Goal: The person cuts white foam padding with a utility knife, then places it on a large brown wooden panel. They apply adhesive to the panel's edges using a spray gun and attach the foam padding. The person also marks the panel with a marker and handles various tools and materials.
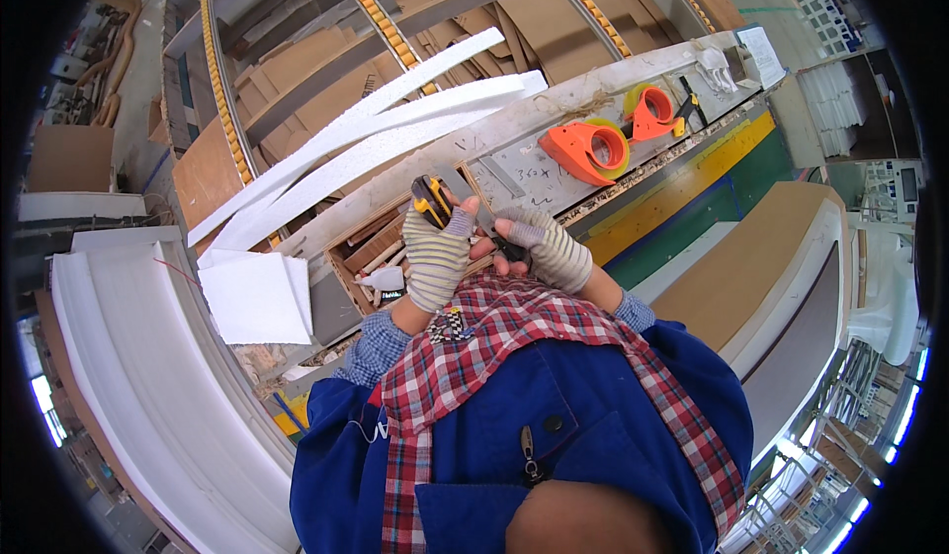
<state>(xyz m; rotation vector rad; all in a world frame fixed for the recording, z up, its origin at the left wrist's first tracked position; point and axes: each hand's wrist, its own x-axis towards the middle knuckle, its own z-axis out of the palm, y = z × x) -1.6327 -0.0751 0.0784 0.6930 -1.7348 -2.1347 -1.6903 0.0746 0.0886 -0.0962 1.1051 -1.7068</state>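
Both my hands wear striped, fingerless gloves and are close together in front of my apron. In my left hand [438,262] is a yellow-and-black utility knife [431,198], gripped upright between thumb and palm. My right hand [554,248] has its fingers closed around a small dark object [510,249], mostly hidden by the fingers. A thin grey strip shows between the two hands; which hand has it I cannot tell. Just below the left hand is an open wooden compartment [341,269] in the bench, with sticks and a small white bottle [384,279] inside.
Two orange tape dispensers [583,151] and a black-and-yellow tool [689,109] lie on the grey bench top to the right. Long white foam strips [366,114] and white foam sheets [255,297] are at left. Beyond runs a roller rack [381,20] over cardboard; stacked panels [761,277] stand at right.
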